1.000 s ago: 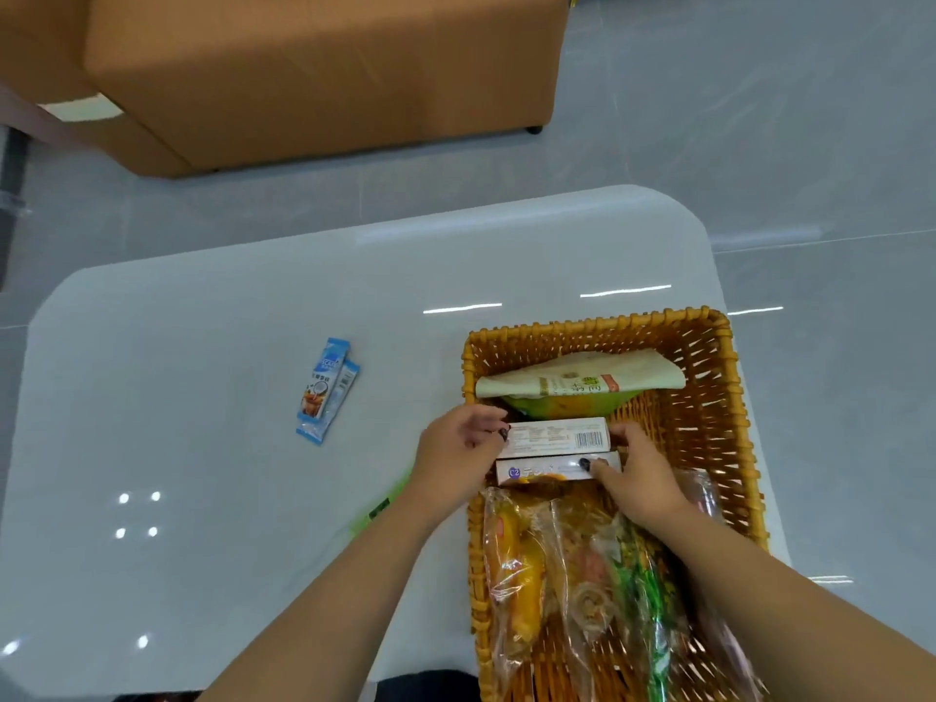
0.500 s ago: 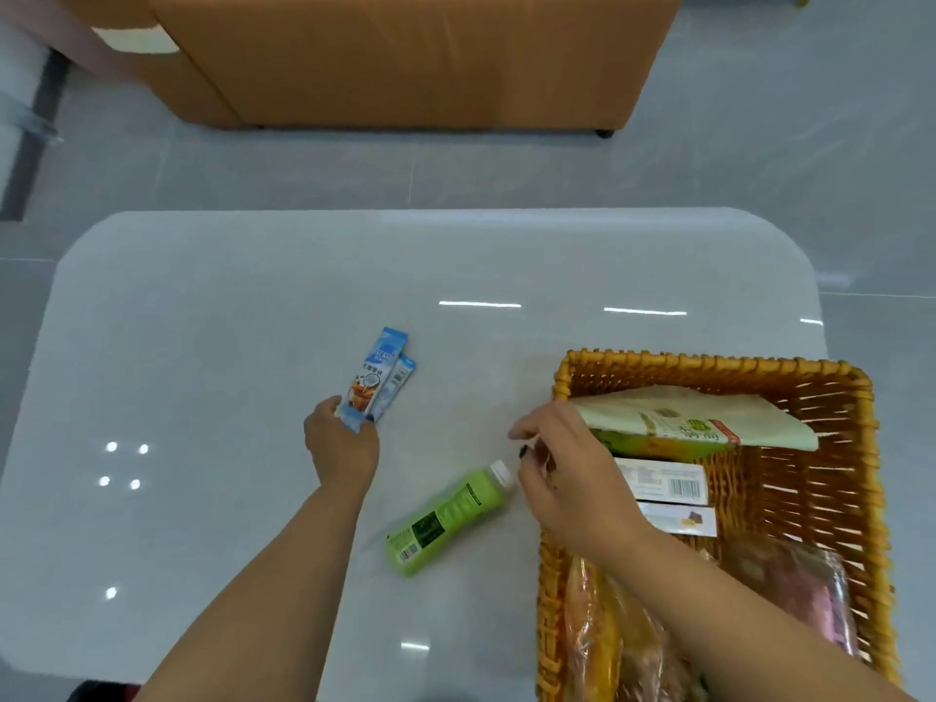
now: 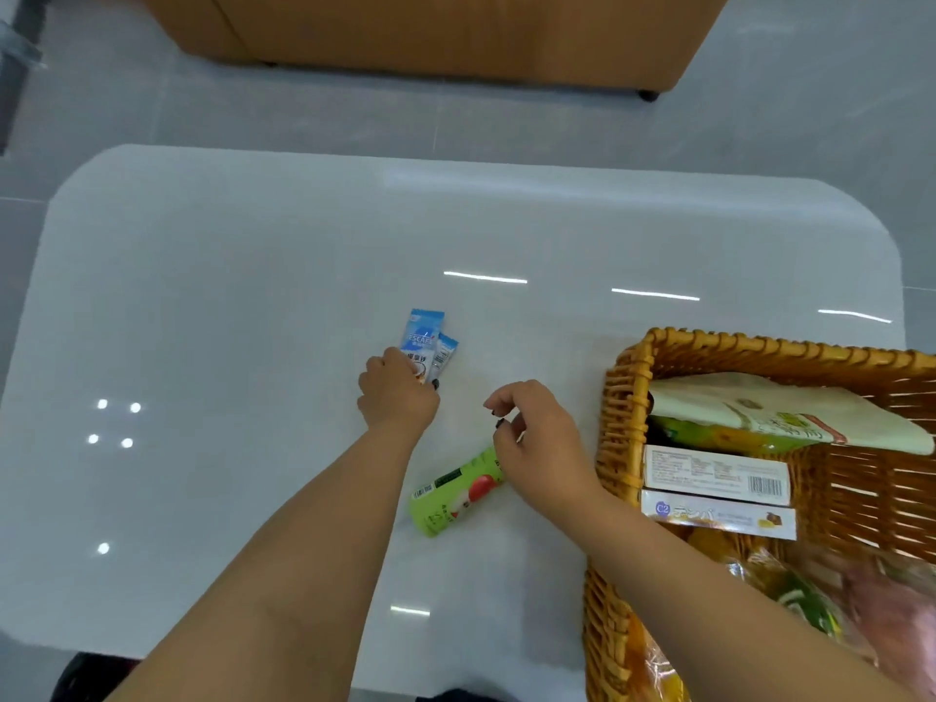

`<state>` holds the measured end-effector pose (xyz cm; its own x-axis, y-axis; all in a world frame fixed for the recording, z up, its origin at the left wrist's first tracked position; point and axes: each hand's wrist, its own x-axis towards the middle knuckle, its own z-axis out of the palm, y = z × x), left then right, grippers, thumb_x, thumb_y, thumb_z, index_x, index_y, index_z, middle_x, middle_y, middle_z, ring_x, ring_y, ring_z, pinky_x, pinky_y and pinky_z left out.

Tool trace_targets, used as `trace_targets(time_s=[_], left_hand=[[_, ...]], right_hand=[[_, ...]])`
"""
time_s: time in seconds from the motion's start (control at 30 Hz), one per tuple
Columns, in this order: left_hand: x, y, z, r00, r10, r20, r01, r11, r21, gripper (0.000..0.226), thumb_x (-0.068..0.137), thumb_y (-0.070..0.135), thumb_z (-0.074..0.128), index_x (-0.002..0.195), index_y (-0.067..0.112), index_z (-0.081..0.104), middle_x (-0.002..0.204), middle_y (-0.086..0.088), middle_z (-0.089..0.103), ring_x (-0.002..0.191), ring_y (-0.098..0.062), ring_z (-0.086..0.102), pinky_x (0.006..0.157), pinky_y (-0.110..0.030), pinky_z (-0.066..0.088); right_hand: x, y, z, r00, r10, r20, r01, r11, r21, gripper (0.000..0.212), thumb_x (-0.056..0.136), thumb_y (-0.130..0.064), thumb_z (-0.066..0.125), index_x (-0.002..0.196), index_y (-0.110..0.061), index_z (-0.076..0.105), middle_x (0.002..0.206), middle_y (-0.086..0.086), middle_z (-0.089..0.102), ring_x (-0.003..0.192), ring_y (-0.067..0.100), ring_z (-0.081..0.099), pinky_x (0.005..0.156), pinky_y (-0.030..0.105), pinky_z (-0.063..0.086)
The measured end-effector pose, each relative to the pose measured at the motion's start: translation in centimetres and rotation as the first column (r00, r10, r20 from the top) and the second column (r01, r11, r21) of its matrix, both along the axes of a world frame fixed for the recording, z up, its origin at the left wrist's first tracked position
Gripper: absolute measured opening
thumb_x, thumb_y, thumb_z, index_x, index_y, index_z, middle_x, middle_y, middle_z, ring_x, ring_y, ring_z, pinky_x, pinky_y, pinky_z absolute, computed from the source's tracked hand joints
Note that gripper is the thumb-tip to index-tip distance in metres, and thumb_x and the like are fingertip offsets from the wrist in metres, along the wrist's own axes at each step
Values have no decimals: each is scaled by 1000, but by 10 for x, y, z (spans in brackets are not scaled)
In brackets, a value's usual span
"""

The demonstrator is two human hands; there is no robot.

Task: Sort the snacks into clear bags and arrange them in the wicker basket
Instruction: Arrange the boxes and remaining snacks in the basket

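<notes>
Right hand moved over green bottle — left hand grips sachets

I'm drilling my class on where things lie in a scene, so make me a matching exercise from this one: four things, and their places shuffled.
Things:
1. sachets
2. bottle
3. boxes
4. basket

Places:
A. lying on the table, under the right hand
B. on the table's right side
C. pinched by the left hand
D. inside the basket

Pairs: 1-C, 2-A, 3-D, 4-B
</notes>
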<state>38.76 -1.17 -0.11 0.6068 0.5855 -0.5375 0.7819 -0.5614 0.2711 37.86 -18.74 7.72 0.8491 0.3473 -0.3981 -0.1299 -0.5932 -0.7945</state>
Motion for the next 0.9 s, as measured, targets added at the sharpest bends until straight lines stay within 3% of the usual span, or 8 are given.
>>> trace_targets(time_s=[0.1, 0.23, 0.4, 0.53, 0.63, 0.7, 0.83, 0.9], left_hand=[[-10, -3, 3, 991, 135, 2, -133, 983, -124, 45, 87, 19, 66, 119, 4, 38, 120, -14, 57, 105, -33, 59, 76, -37, 45], [-25, -3, 12, 970, 236, 64, -216, 948, -235, 33, 89, 9, 64, 106, 11, 36, 120, -15, 58, 88, -25, 55, 71, -32, 41], [-29, -23, 59, 852, 483, 201, -328, 793, -513, 39, 85, 9, 73, 104, 14, 40, 111, -1, 56, 81, -4, 60, 62, -22, 53], [-33, -52, 102, 789, 572, 224, -280, 659, -698, 32, 87, 9, 71, 96, 20, 43, 106, 4, 63, 84, -6, 68, 57, -18, 54], [-26, -77, 123, 747, 643, 167, -289, 541, -789, 25, 91, 6, 65, 103, 15, 46, 104, 1, 66, 75, -10, 73, 55, -19, 54], [-19, -97, 130, 728, 672, 135, -262, 454, -851, 25, 91, 3, 63, 107, 10, 46, 103, -4, 69, 74, -11, 74, 55, -21, 55], [-13, -139, 134, 736, 649, 194, -210, 491, -845, 24, 85, 6, 71, 100, 13, 54, 110, -10, 71, 93, -21, 73, 74, -37, 59], [-13, -158, 141, 703, 668, 244, -227, 535, -814, 20, 82, 11, 75, 97, 18, 65, 107, -8, 73, 94, -20, 73, 77, -36, 59]], right_hand=[[1, -8, 2, 999, -4, -34, 3, 1000, -10, 32, 86, 2, 49, 101, -25, 57, 100, -9, 53, 79, -2, 52, 68, 8, 40], [8, -15, 8, 997, -28, -73, 27, 1000, -10, 31, 86, 2, 50, 102, -23, 59, 99, -8, 56, 71, 6, 53, 67, 14, 43], [16, -22, 17, 968, -139, -209, 155, 986, 59, 26, 88, -1, 53, 98, -23, 62, 91, -5, 60, 63, 4, 53, 58, 11, 43], [14, -30, 31, 921, -214, -326, 259, 961, 100, 17, 87, -16, 63, 100, -26, 59, 88, -2, 61, 79, 26, 63, 72, 36, 53], [6, -40, 43, 922, -220, -320, 271, 955, 122, 31, 85, -26, 70, 110, -27, 52, 87, -6, 61, 71, 8, 60, 68, 31, 54], [-1, -50, 45, 936, -242, -254, 283, 949, 140, 27, 85, -25, 71, 104, -30, 51, 88, -11, 61, 72, 4, 62, 67, 29, 57], [-15, -76, 53, 906, -403, -134, 422, 889, 181, 18, 92, -19, 63, 93, -28, 48, 88, -12, 63, 78, 12, 67, 65, 42, 58], [-20, -93, 63, 870, -484, -98, 493, 842, 220, 19, 93, -13, 59, 92, -26, 45, 83, -13, 62, 73, 17, 65, 58, 41, 55]])
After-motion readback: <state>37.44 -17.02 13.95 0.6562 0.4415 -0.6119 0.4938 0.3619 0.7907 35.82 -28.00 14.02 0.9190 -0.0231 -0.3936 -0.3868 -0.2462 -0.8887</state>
